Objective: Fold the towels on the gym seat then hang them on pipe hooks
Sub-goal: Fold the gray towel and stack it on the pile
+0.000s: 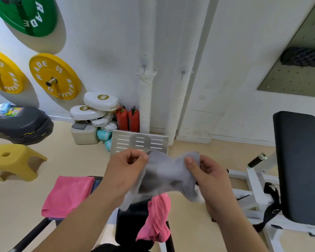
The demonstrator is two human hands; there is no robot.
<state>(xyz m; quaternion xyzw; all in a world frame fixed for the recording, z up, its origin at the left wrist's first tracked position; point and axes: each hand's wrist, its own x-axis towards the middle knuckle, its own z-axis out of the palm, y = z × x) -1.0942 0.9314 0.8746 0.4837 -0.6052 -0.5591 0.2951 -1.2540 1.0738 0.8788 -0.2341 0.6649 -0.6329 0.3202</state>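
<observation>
Both the left hand [128, 168] and the right hand [207, 174] pinch the grey towel [165, 174] at its upper corners, and it seems light and limp.

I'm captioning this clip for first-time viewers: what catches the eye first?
At centre, the left hand and right hand pinch a grey towel held between them. Just below, a crumpled pink towel hangs over the black seat, with a folded pink towel to its left. Bright yellow weight plates hang on the wall at upper left.
</observation>
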